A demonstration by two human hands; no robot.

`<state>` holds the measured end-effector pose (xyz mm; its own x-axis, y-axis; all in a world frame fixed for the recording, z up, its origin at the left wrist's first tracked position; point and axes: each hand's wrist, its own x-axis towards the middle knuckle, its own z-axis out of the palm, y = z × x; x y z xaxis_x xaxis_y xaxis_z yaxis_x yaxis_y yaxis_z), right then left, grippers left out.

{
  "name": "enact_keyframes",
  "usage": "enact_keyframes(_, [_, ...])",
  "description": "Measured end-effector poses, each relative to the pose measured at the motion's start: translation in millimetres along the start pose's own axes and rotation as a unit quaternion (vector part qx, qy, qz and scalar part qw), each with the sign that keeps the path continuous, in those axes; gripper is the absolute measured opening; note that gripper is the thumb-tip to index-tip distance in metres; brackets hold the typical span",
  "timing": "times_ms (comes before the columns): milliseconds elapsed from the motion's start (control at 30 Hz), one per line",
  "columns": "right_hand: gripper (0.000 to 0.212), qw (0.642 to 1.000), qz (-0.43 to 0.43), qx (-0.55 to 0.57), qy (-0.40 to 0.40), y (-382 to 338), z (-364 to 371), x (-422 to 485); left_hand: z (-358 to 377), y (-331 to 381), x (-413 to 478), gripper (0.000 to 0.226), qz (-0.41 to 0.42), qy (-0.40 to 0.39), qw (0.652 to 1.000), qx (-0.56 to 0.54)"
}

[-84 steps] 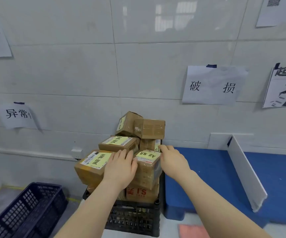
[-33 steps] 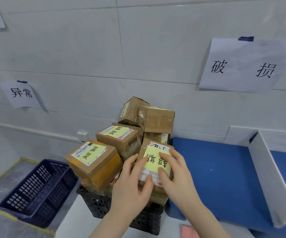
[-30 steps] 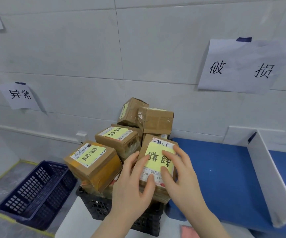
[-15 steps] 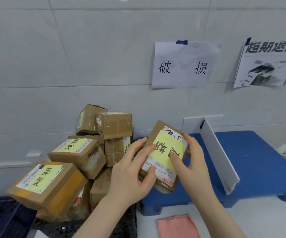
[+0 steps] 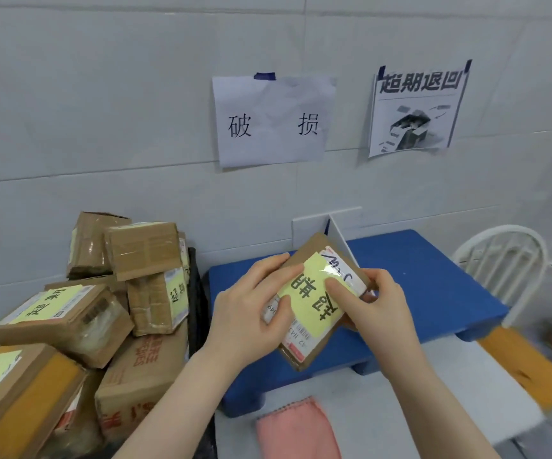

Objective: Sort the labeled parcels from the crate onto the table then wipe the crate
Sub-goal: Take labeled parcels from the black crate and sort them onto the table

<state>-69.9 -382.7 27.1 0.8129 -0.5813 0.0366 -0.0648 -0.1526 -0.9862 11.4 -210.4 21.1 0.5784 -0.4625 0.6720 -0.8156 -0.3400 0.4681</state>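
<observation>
Cardboard parcel [image 5: 314, 303] sits tilted over the blue platform [image 5: 433, 286]. Left hand [image 5: 254, 313] and right hand [image 5: 380, 306] both grip it, fingers curled around its edges.

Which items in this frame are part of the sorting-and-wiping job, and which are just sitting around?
Job: held parcel in left hand and right hand; stacked parcels; blue platform; white divider; wall signs; pink cloth.

Bystanders: white chair; orange cushion.
</observation>
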Motion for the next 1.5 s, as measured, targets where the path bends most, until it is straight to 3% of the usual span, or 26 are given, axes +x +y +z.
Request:
enact_keyframes(267, [0.046, 0.993, 0.034, 0.090, -0.074, 0, -105, 37, 62, 56, 60, 0.041, 0.061, -0.036, 0.997, -0.006])
enact_keyframes(400, [0.042, 0.989, 0.037, 0.091, -0.113, 7, -155, 60, 105, 83, 87, 0.037, 0.033, -0.035, 0.997, -0.061])
enact_keyframes(533, [0.046, 0.988, 0.049, 0.112, -0.095, 16, -189, 80, 139, 105, 109, 0.036, 0.019, -0.029, 0.996, -0.082])
enact_keyframes(700, [0.053, 0.984, 0.061, 0.161, -0.044, 20, -207, 96, 170, 125, 125, 0.029, -0.068, 0.058, 0.995, -0.054])
enact_keyframes(933, [0.054, 0.958, 0.080, 0.273, 0.047, 18, -178, 101, 201, 150, 88, 0.050, -0.181, 0.125, 0.968, -0.117])
enact_keyframes(1000, [0.054, 0.963, 0.063, 0.258, 0.043, 19, -167, 96, 207, 151, 84, 0.050, -0.196, 0.134, 0.964, -0.119])
enact_keyframes(1100, [0.063, 0.988, 0.004, 0.152, 0.034, 16, -160, 94, 200, 141, 93, 0.047, -0.201, 0.169, 0.954, -0.143])
enact_keyframes(1167, [0.057, 0.993, -0.038, 0.110, 0.022, 14, -159, 97, 192, 130, 102, 0.048, -0.195, 0.173, 0.953, -0.152])
enact_keyframes(1433, [0.031, 0.980, -0.134, 0.126, 0.082, 4, -153, 116, 180, 110, 122, 0.044, -0.176, 0.159, 0.947, -0.215])
enact_keyframes(1500, [0.048, 0.981, -0.159, 0.093, 0.067, 4, -156, 123, 179, 103, 124, 0.043, -0.173, 0.151, 0.948, -0.221])
